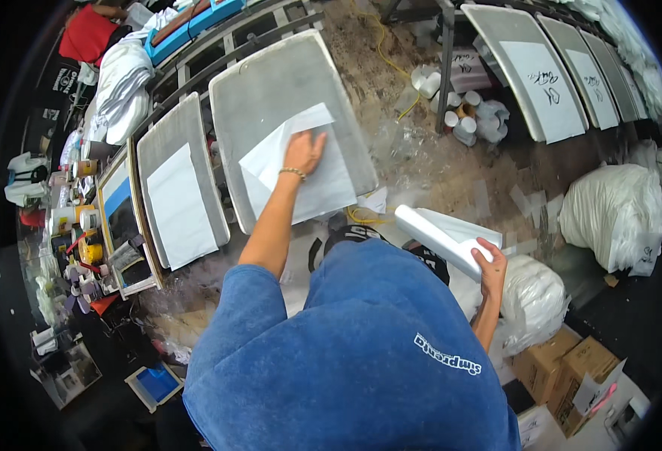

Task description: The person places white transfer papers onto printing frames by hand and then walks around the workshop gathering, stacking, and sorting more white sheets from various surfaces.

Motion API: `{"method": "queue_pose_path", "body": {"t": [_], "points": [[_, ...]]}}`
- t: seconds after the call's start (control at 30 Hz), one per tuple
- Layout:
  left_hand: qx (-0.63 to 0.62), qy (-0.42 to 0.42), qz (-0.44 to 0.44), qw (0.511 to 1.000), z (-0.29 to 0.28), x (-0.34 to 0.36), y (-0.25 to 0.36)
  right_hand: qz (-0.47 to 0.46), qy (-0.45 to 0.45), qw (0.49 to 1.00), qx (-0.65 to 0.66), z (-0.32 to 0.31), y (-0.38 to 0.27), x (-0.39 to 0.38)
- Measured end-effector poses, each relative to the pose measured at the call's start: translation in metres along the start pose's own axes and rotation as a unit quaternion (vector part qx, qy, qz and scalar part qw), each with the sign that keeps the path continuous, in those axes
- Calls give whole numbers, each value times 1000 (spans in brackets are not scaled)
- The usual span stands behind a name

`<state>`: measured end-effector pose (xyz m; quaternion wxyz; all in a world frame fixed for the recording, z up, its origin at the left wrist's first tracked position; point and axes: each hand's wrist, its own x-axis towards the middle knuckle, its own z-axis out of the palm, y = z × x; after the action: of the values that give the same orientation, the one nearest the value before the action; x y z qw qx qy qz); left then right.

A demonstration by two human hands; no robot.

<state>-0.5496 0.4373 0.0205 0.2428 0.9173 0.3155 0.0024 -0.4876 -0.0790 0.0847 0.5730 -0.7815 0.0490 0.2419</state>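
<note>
My left hand (305, 154) lies with its fingers spread on a white sheet (323, 192), which rests askew on a grey rectangular board (286, 83). The sheet's upper left part looks folded or overlapped. Off to the right, my right hand (490, 267) grips a loose roll of white sheets (436, 237) by its near end, away from the board. Left of the first board stands a second grey board (167, 135) with a flat white sheet (181, 203) on it.
At the far right, a row of boards (489, 34) carries marked white sheets. Paint containers (87, 218) crowd the left. Plastic-wrapped bundles (616, 214) and cardboard boxes (545, 361) sit at right. A yellow cord (382, 45) crosses the worn floor, and cups (465, 129) stand beneath the far rack.
</note>
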Motion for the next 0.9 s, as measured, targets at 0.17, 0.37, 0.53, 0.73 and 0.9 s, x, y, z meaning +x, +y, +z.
{"method": "queue_pose_path", "body": {"t": [0.17, 0.37, 0.53, 0.73, 0.9], "points": [[117, 156, 125, 973, -12, 26, -11, 2, -26, 999, -19, -65, -11, 39], [129, 213, 104, 963, -27, 27, -7, -4, -18, 991, -129, -94, -32, 47], [170, 147, 70, 972, -29, 46, -13, 23, -11, 992, -123, -63, -33, 40], [-54, 172, 143, 973, -27, 63, -50, -46, -115, 974, -191, 25, -34, 58], [7, 230, 193, 954, -21, 72, -72, -65, -264, 940, -207, 118, -28, 70]]}}
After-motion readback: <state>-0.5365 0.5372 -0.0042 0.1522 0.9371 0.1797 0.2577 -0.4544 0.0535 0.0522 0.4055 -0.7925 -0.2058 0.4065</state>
